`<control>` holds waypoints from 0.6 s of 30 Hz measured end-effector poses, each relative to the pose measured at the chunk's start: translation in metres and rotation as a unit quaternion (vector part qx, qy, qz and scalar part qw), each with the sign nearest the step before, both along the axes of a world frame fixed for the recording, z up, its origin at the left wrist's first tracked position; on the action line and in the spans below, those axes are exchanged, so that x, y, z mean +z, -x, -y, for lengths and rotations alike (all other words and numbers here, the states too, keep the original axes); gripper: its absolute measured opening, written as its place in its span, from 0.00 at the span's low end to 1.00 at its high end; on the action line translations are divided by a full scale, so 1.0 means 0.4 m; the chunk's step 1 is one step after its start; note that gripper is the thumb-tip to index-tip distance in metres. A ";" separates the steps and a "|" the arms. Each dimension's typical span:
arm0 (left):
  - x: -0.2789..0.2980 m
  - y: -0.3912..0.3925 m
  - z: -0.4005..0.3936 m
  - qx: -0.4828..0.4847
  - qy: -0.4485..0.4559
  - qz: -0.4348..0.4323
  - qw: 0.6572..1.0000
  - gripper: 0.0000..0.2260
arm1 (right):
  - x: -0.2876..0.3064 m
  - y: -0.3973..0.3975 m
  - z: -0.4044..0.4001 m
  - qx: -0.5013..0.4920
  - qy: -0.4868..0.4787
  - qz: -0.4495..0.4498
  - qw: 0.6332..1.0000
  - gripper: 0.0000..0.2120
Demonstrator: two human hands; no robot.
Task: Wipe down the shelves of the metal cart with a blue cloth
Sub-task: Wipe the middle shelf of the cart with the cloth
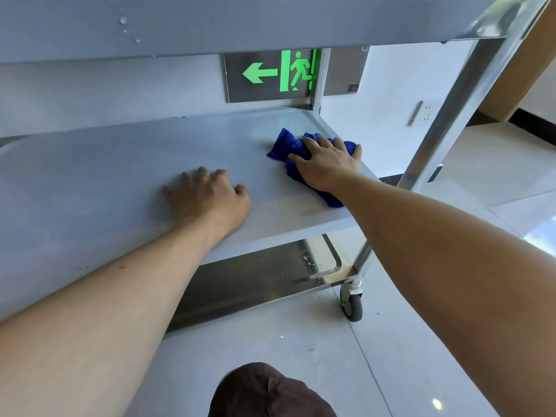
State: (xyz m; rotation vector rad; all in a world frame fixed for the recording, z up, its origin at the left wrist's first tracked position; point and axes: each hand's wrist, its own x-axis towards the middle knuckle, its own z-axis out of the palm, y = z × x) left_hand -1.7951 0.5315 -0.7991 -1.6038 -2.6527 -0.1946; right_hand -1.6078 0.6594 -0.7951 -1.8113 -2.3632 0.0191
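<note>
Matt grey metal middle shelf [105, 164]; plush blue cloth [288, 145] atop it; mirror-glossy, droplet-flecked steel bottom shelf [255, 281] beneath; glossy floor tiles [496, 176].

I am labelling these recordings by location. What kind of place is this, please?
Probably a commercial or institutional building, perhaps a corridor or service area. A lit green exit sign sits low on the white wall, the floor is glossy tile, and the metal cart on a caster suggests catering or facility work.
</note>
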 end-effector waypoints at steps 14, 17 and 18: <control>0.038 0.044 0.034 -0.072 -0.003 0.047 0.996 0.26 | -0.005 0.036 0.143 -0.002 0.017 0.007 1.000 0.33; 0.039 0.119 0.096 -0.073 -0.060 0.023 0.995 0.20 | -0.008 0.142 0.185 0.037 0.015 0.006 0.999 0.34; 0.040 0.149 0.122 -0.063 -0.073 0.009 0.995 0.20 | -0.008 0.186 0.204 0.055 0.015 0.007 0.998 0.33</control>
